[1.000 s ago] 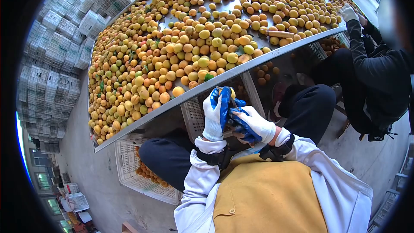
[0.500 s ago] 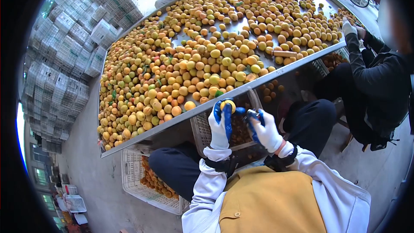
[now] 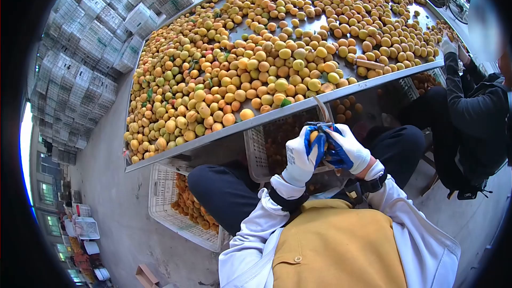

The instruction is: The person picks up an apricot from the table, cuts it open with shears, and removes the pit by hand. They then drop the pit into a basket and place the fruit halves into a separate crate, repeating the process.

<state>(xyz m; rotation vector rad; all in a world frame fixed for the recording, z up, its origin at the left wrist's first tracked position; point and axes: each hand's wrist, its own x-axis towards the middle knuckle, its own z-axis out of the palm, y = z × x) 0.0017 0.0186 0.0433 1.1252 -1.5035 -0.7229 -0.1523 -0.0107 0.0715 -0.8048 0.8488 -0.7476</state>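
Just below the near rim of the fruit table [image 3: 256, 127], my two gloved hands meet over the crates. My left hand [image 3: 305, 153], in a white glove with blue fingers, is closed round a yellow-orange fruit [image 3: 313, 136], partly covered by the fingers. Against it, my right hand [image 3: 345, 150] grips a small dark metal tool [image 3: 321, 125] that lies over the top of the fruit. A thin brownish curved strip [image 3: 321, 108] rises from the tool. Many similar fruits [image 3: 213, 82] cover the metal table.
A white crate [image 3: 154, 194] with orange pieces stands at lower left, another crate [image 3: 256, 154] beneath my hands. A wooden-coloured stick [image 3: 369, 64] lies among the fruit. At the right sits a co-worker [image 3: 477, 112], one gloved hand at the table. Stacked crates [image 3: 80, 80] fill the left background.
My hands have come together, and the tool in my right hand now meets the fruit. A curved strip now shows above them. The view has shifted slightly.
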